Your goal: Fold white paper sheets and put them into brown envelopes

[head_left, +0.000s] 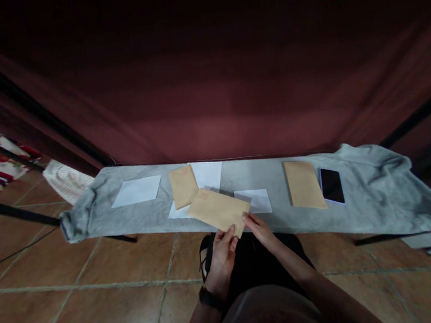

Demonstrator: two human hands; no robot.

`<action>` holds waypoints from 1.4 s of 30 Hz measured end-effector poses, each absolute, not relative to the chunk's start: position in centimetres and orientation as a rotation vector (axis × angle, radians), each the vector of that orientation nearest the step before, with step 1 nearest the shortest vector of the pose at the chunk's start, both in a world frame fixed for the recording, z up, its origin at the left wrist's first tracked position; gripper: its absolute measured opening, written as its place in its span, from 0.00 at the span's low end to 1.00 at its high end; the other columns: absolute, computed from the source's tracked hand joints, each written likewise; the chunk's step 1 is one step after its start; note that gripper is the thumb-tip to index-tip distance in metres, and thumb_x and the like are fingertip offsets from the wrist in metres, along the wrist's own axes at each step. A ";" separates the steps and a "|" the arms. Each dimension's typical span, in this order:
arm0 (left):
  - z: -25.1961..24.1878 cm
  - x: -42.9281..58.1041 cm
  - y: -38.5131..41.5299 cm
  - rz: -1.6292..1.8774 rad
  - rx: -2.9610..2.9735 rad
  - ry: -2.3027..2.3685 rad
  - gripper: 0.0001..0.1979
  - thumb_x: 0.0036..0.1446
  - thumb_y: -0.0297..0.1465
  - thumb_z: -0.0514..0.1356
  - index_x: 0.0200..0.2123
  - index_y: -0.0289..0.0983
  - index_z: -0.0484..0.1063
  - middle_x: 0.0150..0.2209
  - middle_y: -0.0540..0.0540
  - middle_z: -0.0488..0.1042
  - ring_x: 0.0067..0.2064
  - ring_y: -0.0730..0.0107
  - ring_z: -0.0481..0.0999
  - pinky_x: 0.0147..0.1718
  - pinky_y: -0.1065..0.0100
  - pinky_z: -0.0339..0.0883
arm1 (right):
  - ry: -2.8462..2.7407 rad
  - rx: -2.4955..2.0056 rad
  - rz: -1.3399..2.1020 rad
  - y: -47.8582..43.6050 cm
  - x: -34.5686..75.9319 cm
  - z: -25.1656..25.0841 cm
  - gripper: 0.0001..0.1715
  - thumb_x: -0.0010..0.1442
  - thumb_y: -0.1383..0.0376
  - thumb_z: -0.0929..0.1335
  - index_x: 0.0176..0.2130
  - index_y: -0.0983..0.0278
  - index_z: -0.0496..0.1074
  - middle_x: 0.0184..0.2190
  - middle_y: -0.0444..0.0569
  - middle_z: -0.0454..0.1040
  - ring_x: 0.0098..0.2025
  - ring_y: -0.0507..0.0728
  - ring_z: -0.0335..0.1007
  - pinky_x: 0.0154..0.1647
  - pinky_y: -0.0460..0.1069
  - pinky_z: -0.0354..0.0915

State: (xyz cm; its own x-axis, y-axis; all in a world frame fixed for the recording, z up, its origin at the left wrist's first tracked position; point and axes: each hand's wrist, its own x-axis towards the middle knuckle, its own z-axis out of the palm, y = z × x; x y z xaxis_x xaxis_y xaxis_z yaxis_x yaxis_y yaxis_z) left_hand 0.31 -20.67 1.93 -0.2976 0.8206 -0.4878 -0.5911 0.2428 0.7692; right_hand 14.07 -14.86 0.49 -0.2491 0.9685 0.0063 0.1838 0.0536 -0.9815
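A brown envelope [217, 210] lies tilted at the near edge of a narrow table covered in grey cloth [365, 192]. My left hand [222, 256] pinches its near corner from below. My right hand [258, 228] grips the same end, fingers closed on its right corner. A second brown envelope [183, 185] lies just behind it on white sheets [207, 174]. Another white sheet [257, 200] sits right of the held envelope.
A white sheet [137, 191] lies at the table's left. At the right are a third brown envelope [303, 184] and a black phone [331, 185]. A dark red curtain [215, 89] hangs behind. Brown floor tiles [79, 294] spread below.
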 end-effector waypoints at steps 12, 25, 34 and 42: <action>0.3 3.2 -20.9 1.268 0.270 1.198 0.16 0.43 0.36 0.75 0.31 0.41 0.72 0.38 0.48 0.82 0.45 0.63 0.82 0.47 0.62 0.76 | -0.874 -1.079 1.941 -16.3 18.3 3.7 0.21 0.47 0.53 0.75 0.38 0.62 0.78 0.32 0.48 0.83 0.36 0.62 0.81 0.39 0.54 0.75; 5.3 3.0 -20.3 0.838 1.862 1.569 0.34 0.55 0.39 0.70 0.63 0.42 0.68 0.70 0.34 0.62 0.71 0.44 0.59 0.66 0.44 0.57 | -1.366 -1.397 1.179 -13.1 21.9 0.8 0.17 0.58 0.50 0.66 0.31 0.60 0.74 0.27 0.43 0.76 0.32 0.57 0.71 0.36 0.50 0.68; 5.1 0.7 -13.6 0.231 2.512 1.442 0.67 0.41 0.45 0.76 0.76 0.43 0.38 0.77 0.31 0.37 0.76 0.38 0.38 0.69 0.34 0.31 | -1.490 -1.359 1.149 -14.0 23.2 1.8 0.15 0.61 0.54 0.65 0.36 0.61 0.75 0.31 0.45 0.78 0.34 0.57 0.72 0.37 0.50 0.68; 6.2 1.2 -13.9 0.331 2.626 1.423 0.57 0.47 0.38 0.72 0.75 0.44 0.46 0.69 0.33 0.59 0.73 0.40 0.52 0.70 0.36 0.28 | -1.419 -1.546 1.092 -13.7 24.3 1.6 0.10 0.61 0.58 0.64 0.31 0.59 0.70 0.23 0.41 0.73 0.28 0.55 0.70 0.30 0.48 0.66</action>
State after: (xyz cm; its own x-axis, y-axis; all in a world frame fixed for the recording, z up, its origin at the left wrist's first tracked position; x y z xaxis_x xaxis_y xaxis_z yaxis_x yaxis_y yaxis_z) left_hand 1.16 -13.87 6.19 0.5294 0.8388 0.1273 0.8089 -0.5443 0.2223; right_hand 24.34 -13.65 1.55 0.0181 0.9951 -0.0970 0.3487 -0.0972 -0.9322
